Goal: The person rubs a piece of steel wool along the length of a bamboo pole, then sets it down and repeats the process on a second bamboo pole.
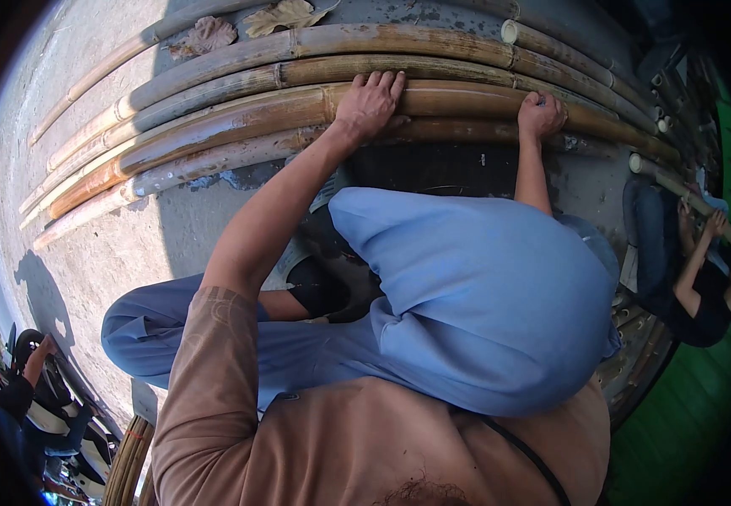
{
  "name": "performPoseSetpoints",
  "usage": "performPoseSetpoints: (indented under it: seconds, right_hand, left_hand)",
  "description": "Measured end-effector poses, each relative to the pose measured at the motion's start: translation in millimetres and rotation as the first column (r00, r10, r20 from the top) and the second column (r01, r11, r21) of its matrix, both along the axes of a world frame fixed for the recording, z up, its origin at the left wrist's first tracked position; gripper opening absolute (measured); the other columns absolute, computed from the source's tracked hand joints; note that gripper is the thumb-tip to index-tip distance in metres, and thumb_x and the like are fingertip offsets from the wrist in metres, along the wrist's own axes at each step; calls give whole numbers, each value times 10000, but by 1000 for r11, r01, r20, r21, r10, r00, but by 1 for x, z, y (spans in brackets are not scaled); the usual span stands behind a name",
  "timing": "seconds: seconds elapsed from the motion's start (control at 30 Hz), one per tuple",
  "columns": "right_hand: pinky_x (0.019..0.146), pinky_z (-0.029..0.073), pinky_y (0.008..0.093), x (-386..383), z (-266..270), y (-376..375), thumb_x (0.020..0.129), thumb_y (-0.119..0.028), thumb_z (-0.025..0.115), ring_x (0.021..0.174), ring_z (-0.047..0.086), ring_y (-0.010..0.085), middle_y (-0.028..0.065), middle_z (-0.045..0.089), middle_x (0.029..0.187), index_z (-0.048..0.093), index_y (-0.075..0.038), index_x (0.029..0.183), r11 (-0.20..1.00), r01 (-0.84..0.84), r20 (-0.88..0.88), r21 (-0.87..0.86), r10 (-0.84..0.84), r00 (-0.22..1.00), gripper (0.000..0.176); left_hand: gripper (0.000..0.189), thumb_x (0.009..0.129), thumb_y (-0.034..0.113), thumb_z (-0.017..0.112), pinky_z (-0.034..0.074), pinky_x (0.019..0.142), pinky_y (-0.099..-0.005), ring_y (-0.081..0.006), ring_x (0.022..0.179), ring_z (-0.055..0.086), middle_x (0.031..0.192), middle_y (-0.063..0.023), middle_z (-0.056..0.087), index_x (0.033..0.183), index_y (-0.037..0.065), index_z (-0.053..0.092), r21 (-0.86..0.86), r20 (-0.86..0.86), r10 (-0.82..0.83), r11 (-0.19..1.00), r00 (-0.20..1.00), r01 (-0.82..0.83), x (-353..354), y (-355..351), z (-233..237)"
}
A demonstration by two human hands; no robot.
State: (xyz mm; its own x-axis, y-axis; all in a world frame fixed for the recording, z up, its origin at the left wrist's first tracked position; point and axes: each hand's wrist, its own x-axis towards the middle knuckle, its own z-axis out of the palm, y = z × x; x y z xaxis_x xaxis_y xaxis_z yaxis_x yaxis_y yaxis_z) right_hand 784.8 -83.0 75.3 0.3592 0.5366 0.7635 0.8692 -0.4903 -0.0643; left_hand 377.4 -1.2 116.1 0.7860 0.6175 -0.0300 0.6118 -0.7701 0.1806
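Several long bamboo poles lie side by side on the ground ahead of me. My left hand point(371, 105) is closed over a thick brown bamboo pole point(458, 99), its fingers across the top and the thumb on the near side. Farther right on that pole rests my right hand point(542, 115), curled into a fist. A small bluish spot shows between its fingers, but what it holds is too small to make out. Behind the held pole lies a thinner, darker bamboo pole point(340, 67), and a mottled bamboo pole point(214, 166) lies on the near side.
Dry leaves point(285, 17) lie beyond the poles. At the right, another person point(703, 270) sits with their hands by a pale bamboo pole point(677, 187). More people point(32, 388) are at the lower left, near a bundle of thin bamboo point(129, 460). Green flooring point(677, 413) shows at lower right.
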Motion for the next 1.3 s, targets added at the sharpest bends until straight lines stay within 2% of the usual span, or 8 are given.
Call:
performPoseSetpoints:
  seconds: [0.23,0.47,0.7,0.9,1.0,1.17,1.2,1.3]
  right_hand:
    - [974,527,512,-17,3,0,787,-194,655,992,708,369,162,769,978,804,-91,898,1000,12,-104,-16,-14,995,212]
    - [948,540,508,-16,0,1,782,-182,660,997,704,375,156,770,991,800,-85,896,1000,20,-109,-9,-21,994,205]
    - [965,542,494,-143,11,4,758,-91,663,1032,677,397,178,738,1048,764,-23,968,944,-305,-379,122,329,865,243]
    - [871,586,443,-139,190,-73,807,-158,728,941,723,402,177,763,990,760,-22,961,960,-269,-589,78,262,764,209]
    - [829,560,342,-101,302,-165,896,-151,706,902,747,211,128,773,920,757,5,984,922,-343,-780,-181,78,621,186]
    - [868,556,333,-49,349,-288,822,-114,721,885,728,172,108,783,896,775,20,939,616,-435,-737,-656,-399,546,186]
    - [866,563,335,-29,316,-306,809,-150,743,887,737,175,105,786,892,779,21,936,535,-464,-703,-706,-448,553,215]
    - [871,566,345,-44,253,-275,806,-206,772,901,736,194,108,791,935,798,-10,976,120,-608,-539,-785,-616,575,261]
  left_hand:
    - [856,942,534,707,452,1118,-452,-293,1333,557,1447,-137,574,1572,34,413,-19,0,-96,995,995,96,39,3,1]
    - [817,998,519,631,406,1180,-458,-327,1440,488,1567,-158,510,1611,45,371,56,10,-67,996,998,67,-51,11,-8]
    - [841,934,532,710,405,1167,-492,-368,1389,527,1493,-181,567,1597,102,421,9,6,91,996,996,-92,-143,18,9]
    - [718,935,434,750,453,1122,-470,-367,1331,583,1476,-167,600,1518,80,527,-65,100,68,996,993,-62,-181,35,9]
    - [528,1000,398,687,496,1061,-472,-411,1258,625,1371,-209,659,1386,41,643,-263,276,125,964,953,-50,-199,49,2]
    - [373,1102,302,522,521,940,-523,-524,1055,642,1152,-290,694,1179,-20,693,-318,262,422,887,868,-335,-232,73,-25]
    - [330,1095,195,464,532,994,-450,-412,1163,693,1216,-245,727,1276,9,668,-355,272,513,840,814,-411,-230,74,-25]
    - [536,976,45,436,488,1126,-526,-400,1401,553,1547,-218,532,1510,1,459,-827,528,780,562,338,-4,-210,64,13]
